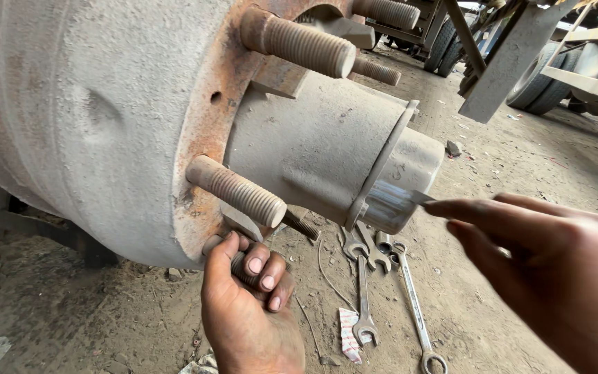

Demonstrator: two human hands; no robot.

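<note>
Head view: left hand (247, 305) at 6 o'clock, fingers clenched round the lowest rusty threaded wheel stud (238, 266) of the big grey dusty wheel hub (327, 138), w/ the hub filling 10–12 o'clock. Right hand (555, 270) at 4 o'clock pinches a small thin metal blade (420, 197); its tip touches the shiny end cap (399, 194) of the hub, approx. frame centre. Another rusty stud (237, 190) sits just above the left hand. Steel spanners (365, 291) (several, dusty) lie on the dirt floor (493, 325) between the hands, at 5 o'clock. Truck tyres (541, 76) at 2 o'clock.
</note>
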